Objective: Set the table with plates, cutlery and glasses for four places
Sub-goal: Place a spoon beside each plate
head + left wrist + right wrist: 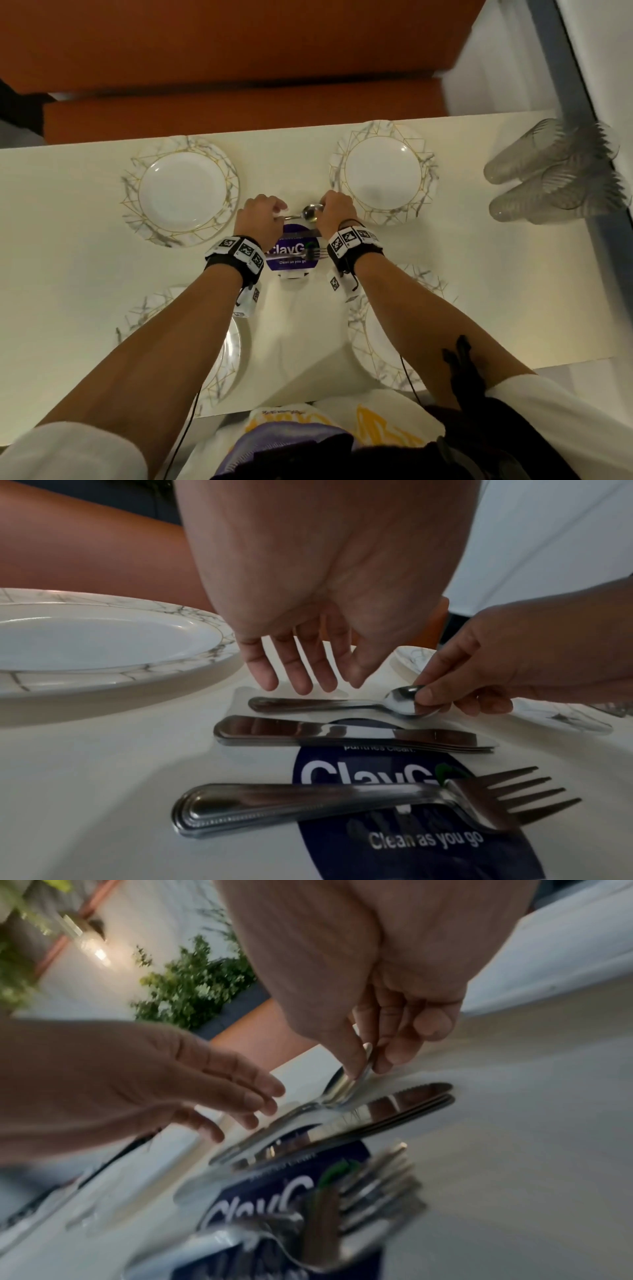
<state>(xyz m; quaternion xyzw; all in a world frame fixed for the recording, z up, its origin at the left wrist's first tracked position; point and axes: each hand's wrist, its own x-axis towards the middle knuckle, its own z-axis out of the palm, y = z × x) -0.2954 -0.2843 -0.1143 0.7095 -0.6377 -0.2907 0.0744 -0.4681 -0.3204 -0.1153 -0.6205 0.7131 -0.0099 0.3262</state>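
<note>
One spoon [310, 210] [342, 704] lies at the table's middle, between the two far plates. My right hand [334, 205] [424, 696] [368, 1066] pinches its bowl with thumb and fingertips. My left hand [263, 210] [301, 685] hovers just above the spoon's handle, fingers straight and holding nothing. Nearer me, stacked knives [342, 734] [394, 1110] and stacked forks [342, 802] [377, 1183] lie across a purple round sticker [291, 253]. Marbled plates sit at the far left [132, 192], far right [428, 171], near left [234, 346] and near right [359, 342], the near two partly under my forearms.
Several clear ribbed glasses [548, 171] lie on their sides at the table's right end. An orange bench [239, 102] runs beyond the far table edge. A window frame [575, 85] stands on the right. Bare tabletop [51, 240] stretches to the left.
</note>
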